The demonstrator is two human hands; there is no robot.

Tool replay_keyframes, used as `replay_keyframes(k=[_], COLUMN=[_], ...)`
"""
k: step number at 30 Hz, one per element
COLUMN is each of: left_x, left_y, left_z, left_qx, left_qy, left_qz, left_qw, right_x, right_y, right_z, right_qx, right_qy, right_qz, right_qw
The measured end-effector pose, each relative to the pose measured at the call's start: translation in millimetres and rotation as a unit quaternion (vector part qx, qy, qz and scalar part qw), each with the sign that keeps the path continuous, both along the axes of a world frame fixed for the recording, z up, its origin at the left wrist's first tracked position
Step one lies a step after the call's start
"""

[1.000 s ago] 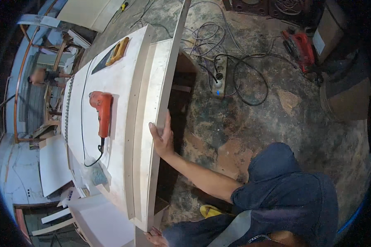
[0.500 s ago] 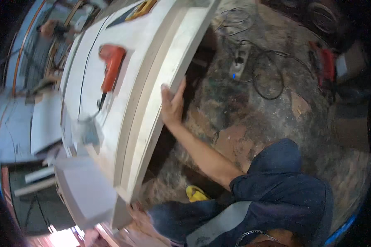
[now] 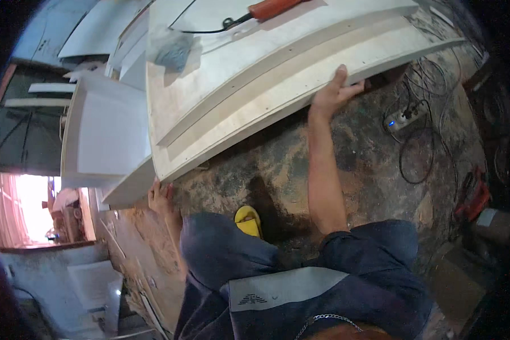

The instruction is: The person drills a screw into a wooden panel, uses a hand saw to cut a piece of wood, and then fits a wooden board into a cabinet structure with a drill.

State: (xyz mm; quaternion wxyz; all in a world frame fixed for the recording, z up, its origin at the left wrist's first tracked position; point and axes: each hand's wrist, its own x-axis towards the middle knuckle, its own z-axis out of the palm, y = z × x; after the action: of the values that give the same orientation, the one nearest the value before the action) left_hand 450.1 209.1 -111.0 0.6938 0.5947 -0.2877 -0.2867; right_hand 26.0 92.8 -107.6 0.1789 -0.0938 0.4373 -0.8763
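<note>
A long white wooden cabinet frame (image 3: 266, 107) with a raised strip along it slants across the upper middle. My right hand (image 3: 330, 99) grips its near edge, thumb on top and the other fingers partly hidden underneath. My left hand (image 3: 162, 198) holds the frame's near left corner, its fingertips against the edge. On the white surface lies an orange-red corded power tool (image 3: 275, 8), cut off by the top of the picture. A plastic bag with bluish contents (image 3: 174, 52) rests near the left end of that surface.
An open white box-like drawer (image 3: 113, 130) adjoins the left end. A power strip (image 3: 405, 117) with looping black cables lies on the stained floor (image 3: 289, 164) at right, near a red tool (image 3: 477, 195). A yellow slipper (image 3: 248, 221) shows below. Boards (image 3: 93, 283) stand at lower left.
My view has turned, so the frame now lies more crosswise. My left hand now shows clearly at the corner; my right hand still grips the near edge.
</note>
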Motion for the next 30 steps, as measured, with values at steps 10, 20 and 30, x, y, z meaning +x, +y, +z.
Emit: replay_keyframes(k=[10,20,30], left_x=[-27,-28,-24], left_y=[5,-7,6], left_z=[10,12,4], left_qx=[0.005,0.009,0.013], left_qy=[0.020,0.074,0.044], left_qz=[0.031,0.062,0.069], left_qw=[0.999,0.995,0.997], right_x=[-15,-24,-16], right_y=[-6,-10,-3], right_z=[-19,-25,-25], right_qx=[-0.004,0.052,0.132], right_qy=[0.018,0.035,0.044], right_qz=[-0.038,-0.025,-0.049], right_qw=[0.999,0.998,0.989])
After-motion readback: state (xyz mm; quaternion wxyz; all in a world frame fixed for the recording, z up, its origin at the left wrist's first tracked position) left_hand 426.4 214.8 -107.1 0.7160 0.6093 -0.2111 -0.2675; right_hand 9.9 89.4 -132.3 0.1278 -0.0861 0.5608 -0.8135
